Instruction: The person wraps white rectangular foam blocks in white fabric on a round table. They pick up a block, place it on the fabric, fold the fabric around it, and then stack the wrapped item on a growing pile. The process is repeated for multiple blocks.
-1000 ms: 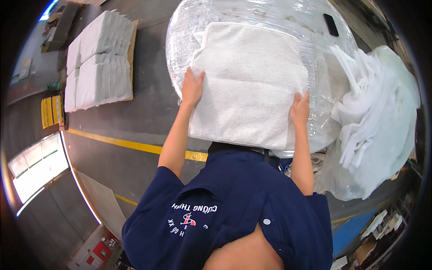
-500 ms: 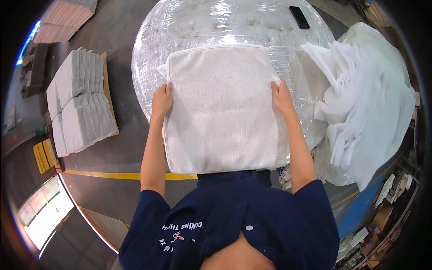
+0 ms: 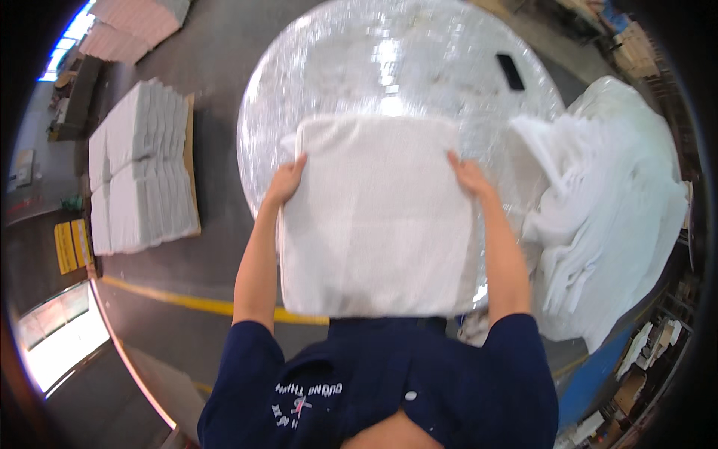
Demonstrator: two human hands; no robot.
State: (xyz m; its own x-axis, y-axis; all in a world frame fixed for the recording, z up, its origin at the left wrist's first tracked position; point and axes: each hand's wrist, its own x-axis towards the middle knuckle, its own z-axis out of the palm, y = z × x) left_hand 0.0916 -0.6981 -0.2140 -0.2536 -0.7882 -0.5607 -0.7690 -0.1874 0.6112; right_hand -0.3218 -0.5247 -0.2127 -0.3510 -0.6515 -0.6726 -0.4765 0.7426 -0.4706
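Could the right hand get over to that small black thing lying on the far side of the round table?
Probably yes, but not this instant. The right hand grips the folded white towel's right edge, so it must let go first. The shiny table top between it and the black object looks bare, though it lies farther out.

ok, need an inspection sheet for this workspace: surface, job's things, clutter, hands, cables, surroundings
Surface: round table wrapped in shiny clear film, on a grey floor.
Job's things: folded white towel lying flat at the table's near edge.
Clutter: small dark flat object at the table's far right.
Hands: left hand grips the towel's left edge, right hand the right edge.
Cables: nothing seen.
Surroundings: loose heap of white towels to the right; stacked folded towels on a board to the left; yellow floor line; pink-grey stack far left.
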